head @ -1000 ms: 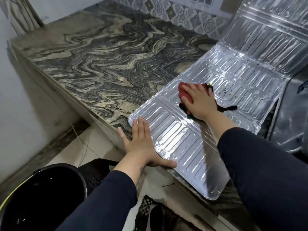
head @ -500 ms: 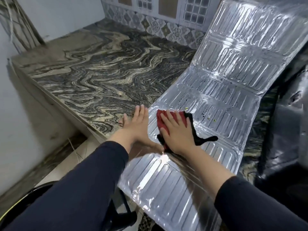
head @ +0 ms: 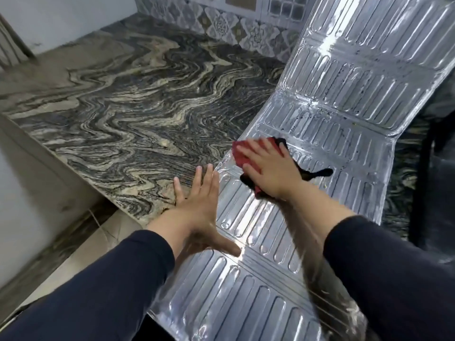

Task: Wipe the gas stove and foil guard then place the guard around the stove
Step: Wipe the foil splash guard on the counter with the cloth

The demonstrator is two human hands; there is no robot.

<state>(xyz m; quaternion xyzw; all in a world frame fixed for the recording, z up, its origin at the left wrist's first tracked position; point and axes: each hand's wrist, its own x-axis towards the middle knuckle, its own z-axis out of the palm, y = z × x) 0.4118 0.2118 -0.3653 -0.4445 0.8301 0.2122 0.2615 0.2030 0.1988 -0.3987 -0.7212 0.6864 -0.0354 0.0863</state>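
Observation:
The silver ribbed foil guard (head: 342, 114) lies unfolded across the marble counter, its far panels leaning up toward the tiled wall and its near end hanging past the counter's front edge. My right hand (head: 268, 168) presses flat on a red and black cloth (head: 242, 152) on the guard's middle panel. My left hand (head: 199, 205) lies flat with fingers spread at the guard's left edge, its thumb on the foil and its fingers on the counter. Dark specks dot the upper panels. The dark gas stove (head: 440, 183) shows only partly at the right edge.
The swirled grey marble counter (head: 128, 114) stretches to the left and back, ending at a patterned tile wall (head: 221, 23). Its front edge drops to a pale tiled floor (head: 81, 249) at lower left.
My right hand and the cloth have slid farther up the middle panel. My left hand stays at the guard's left edge. The view has moved closer.

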